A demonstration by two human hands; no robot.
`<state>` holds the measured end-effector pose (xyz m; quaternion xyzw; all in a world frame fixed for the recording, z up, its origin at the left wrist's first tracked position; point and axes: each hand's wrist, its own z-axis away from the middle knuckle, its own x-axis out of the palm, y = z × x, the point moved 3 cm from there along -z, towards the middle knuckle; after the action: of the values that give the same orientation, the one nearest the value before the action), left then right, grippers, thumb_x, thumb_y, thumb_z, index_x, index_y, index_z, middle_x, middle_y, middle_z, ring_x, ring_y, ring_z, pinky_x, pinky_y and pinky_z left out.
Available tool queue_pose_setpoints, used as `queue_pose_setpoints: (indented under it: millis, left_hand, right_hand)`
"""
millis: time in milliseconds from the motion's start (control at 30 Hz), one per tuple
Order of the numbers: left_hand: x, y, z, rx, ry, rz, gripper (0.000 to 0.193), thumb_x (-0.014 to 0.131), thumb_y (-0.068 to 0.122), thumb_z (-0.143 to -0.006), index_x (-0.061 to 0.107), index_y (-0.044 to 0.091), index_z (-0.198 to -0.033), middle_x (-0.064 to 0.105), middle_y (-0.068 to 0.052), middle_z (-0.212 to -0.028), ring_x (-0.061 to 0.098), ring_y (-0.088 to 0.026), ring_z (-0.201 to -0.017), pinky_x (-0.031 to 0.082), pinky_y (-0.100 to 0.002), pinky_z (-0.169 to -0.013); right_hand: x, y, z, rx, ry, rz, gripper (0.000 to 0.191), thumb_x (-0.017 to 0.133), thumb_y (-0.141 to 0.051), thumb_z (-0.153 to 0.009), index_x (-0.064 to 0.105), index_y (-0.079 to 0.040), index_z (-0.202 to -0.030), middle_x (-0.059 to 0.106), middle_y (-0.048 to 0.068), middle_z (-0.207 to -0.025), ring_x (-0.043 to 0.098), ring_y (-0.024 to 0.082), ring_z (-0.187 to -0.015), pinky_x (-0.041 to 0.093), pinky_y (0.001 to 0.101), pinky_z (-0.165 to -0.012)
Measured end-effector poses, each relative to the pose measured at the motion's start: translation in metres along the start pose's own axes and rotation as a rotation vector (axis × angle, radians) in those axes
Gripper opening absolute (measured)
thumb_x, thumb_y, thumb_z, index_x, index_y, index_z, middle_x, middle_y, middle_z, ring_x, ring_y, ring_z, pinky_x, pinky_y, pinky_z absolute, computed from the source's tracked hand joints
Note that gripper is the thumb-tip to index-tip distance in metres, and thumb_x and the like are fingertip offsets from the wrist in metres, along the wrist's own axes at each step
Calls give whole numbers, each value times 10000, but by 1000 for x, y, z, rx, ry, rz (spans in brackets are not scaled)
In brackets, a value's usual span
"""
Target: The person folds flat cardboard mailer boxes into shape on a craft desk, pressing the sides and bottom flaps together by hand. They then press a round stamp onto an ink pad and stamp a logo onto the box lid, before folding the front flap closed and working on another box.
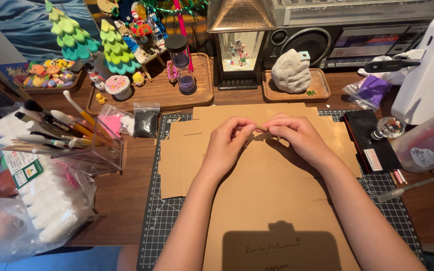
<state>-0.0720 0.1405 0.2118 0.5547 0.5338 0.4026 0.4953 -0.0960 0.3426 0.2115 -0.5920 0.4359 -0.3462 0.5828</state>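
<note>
My left hand (pixel 229 143) and my right hand (pixel 297 135) meet above a flattened brown cardboard sheet (pixel 267 200). Together their fingertips pinch a thin, short stick-like piece (pixel 261 129); it is too small to tell what it is. The cardboard lies on a dark green cutting mat (pixel 159 221) with a white grid. Both forearms reach in from the bottom edge of the view.
A clear box of brushes and tools (pixel 76 135) stands at left beside plastic bags of white blocks (pixel 51 206). Wooden trays (pixel 202 90) hold clay trees, a sand timer and a grey lump (pixel 291 72). At right are a black box (pixel 370 140), a clear cup (pixel 425 145) and a white device (pixel 430 65).
</note>
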Motion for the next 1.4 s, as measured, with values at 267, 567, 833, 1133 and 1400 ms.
queue_pose_setpoints:
  millis: [267, 567, 833, 1133, 1400]
  left_hand:
    - [2, -3, -1, 11, -6, 20, 230, 661, 219, -987, 711, 13, -1075, 684, 3, -832, 609, -63, -723, 518, -224, -657]
    - [2, -2, 0, 1, -21, 46, 235, 670, 221, -991, 716, 7, -1074, 665, 9, -830, 595, -62, -736, 512, -227, -660]
    - [-1, 5, 1, 49, 50, -105, 220, 675, 215, -975, 723, 6, -1023, 679, -19, -793, 616, -79, -666, 513, -244, -613]
    - [0, 3, 1, 32, 39, -115, 225, 685, 221, -968, 710, 0, -1001, 676, -39, -783, 616, -90, -670, 508, -256, -619]
    - [3, 5, 3, 108, 28, -191, 200, 690, 189, -957, 689, -10, -977, 660, -49, -834, 566, -102, -715, 493, -262, -656]
  right_hand:
    - [1, -4, 2, -8, 18, 105, 278, 618, -193, -979, 761, 13, -1099, 700, 40, -1079, 647, 122, -1031, 504, 282, -916]
    - [3, -1, 3, 83, 54, -18, 267, 602, -211, -996, 740, 2, -1080, 737, 46, -1064, 658, 119, -1021, 525, 292, -930]
    - [3, 4, -1, 70, 65, 48, 229, 597, -206, -993, 722, -28, -1065, 720, 14, -990, 651, 94, -958, 526, 267, -877]
    - [1, 4, 1, 7, 111, 226, 156, 715, -212, -948, 726, -59, -976, 657, -51, -842, 554, 28, -745, 455, 214, -673]
    - [9, -11, 7, -84, 194, 475, 139, 746, -208, -895, 733, -70, -893, 614, -39, -789, 504, 62, -633, 430, 240, -587]
